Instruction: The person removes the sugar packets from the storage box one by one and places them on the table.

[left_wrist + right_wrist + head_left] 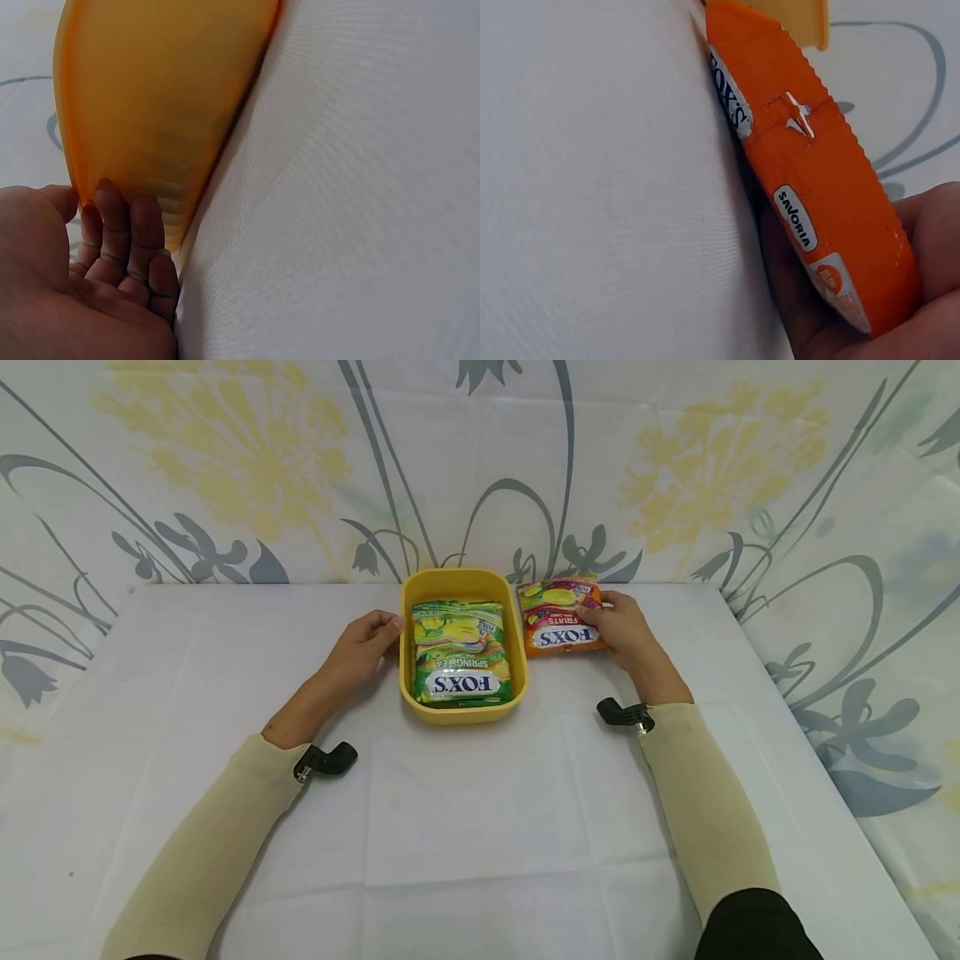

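A yellow plastic tub point(463, 717) stands at the back middle of the table, with a green bag of Fox's Spring Tea candy point(462, 652) lying inside it. My left hand point(362, 647) grips the tub's left side. In the left wrist view, the thumb is at the rim and the curled fingers point(146, 229) lie against the outer wall. My right hand point(621, 625) pinches the right end of an orange bag of Fox's Fruits candy point(557, 614), thumb on top. This bag is just right of the tub, close over the tabletop; its sealed edge shows in the right wrist view.
White cloth point(480, 827) covers the table, with a few shallow creases. Behind the back edge and along the right side hangs a flower-patterned curtain point(480, 460). A black wrist mount point(326, 760) sits at each sleeve cuff.
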Demonstrator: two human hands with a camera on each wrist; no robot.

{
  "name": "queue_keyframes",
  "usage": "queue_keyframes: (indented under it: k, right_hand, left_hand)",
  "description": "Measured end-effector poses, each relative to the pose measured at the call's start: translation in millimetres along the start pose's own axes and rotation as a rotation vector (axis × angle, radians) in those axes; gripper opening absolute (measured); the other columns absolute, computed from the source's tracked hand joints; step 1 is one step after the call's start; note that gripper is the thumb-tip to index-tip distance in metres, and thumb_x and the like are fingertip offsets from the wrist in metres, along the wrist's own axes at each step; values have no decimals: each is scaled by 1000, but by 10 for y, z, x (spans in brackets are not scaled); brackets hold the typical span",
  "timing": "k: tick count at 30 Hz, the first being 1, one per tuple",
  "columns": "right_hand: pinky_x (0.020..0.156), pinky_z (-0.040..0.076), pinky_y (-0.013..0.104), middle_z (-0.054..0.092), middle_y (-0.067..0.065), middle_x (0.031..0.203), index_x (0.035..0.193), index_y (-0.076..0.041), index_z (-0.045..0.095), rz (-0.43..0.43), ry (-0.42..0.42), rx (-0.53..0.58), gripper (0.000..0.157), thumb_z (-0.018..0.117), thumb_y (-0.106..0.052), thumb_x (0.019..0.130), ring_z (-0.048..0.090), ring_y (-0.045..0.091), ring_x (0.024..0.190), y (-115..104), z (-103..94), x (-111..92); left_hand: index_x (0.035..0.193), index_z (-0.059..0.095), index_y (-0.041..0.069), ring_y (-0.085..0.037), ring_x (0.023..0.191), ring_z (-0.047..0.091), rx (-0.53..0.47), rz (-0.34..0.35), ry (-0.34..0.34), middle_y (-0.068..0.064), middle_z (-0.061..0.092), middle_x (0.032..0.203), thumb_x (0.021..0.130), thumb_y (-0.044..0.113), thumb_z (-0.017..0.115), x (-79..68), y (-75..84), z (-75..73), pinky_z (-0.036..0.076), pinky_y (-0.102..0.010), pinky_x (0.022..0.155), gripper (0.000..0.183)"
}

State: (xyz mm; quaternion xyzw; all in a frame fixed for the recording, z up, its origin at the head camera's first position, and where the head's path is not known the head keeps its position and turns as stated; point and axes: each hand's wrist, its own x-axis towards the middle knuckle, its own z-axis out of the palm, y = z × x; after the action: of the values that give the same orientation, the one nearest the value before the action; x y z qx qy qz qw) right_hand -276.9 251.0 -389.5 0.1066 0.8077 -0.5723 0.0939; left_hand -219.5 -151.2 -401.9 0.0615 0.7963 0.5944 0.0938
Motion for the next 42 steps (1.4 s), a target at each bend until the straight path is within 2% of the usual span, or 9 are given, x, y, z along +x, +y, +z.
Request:
queue_keyframes:
  k: [4,10,16,23,31,38,42]
  right_hand:
    - [96,53,26,55,20,145,160,1,40,-9,37,-92,64,63,-29,107,59,21,117,-37,-3,-50]
    - [112,48,43,52,25,150,154,6,48,-7,103,-223,60,65,-25,105,53,31,129,-124,-22,-140]
    - [115,46,51,48,26,155,154,7,45,-34,137,-293,61,63,-23,104,49,39,136,-227,-41,-243]
    - [110,49,48,58,22,141,152,0,52,-140,180,-301,55,59,-21,102,55,35,126,-378,31,-362]
    - [110,51,48,61,20,142,151,-1,53,-224,119,-275,52,59,-23,105,59,34,131,-586,173,-578]
    - [109,52,48,62,19,141,151,-2,52,-313,39,-285,52,60,-23,105,62,34,130,-720,326,-775]
    - [107,53,48,62,18,141,151,-2,52,-334,-15,-295,50,59,-22,106,64,33,127,-783,416,-868]
  left_hand:
    - [134,55,-3,-26,109,55,5,0,2,-13,63,115,115,36,47,0,0,2,45,-34,99,44]
    - [135,55,-2,-25,109,55,8,-6,1,-11,64,115,115,37,46,8,4,4,45,-34,98,44]
    - [133,55,-3,-25,106,55,1,1,5,-10,63,111,115,36,48,-8,27,11,45,-34,97,43]
    - [134,55,-2,-24,106,57,3,2,2,-9,65,112,115,35,46,15,5,3,47,-34,98,43]
    - [137,55,-2,-26,108,56,39,-2,9,-14,65,117,115,38,46,26,-8,0,46,-36,100,46]
    - [138,55,-1,-26,109,56,51,-5,7,-14,65,118,115,39,45,36,-19,-4,46,-36,100,46]
    - [138,55,0,-26,109,55,56,-8,7,-14,64,118,115,39,45,31,-19,-5,46,-35,99,47]
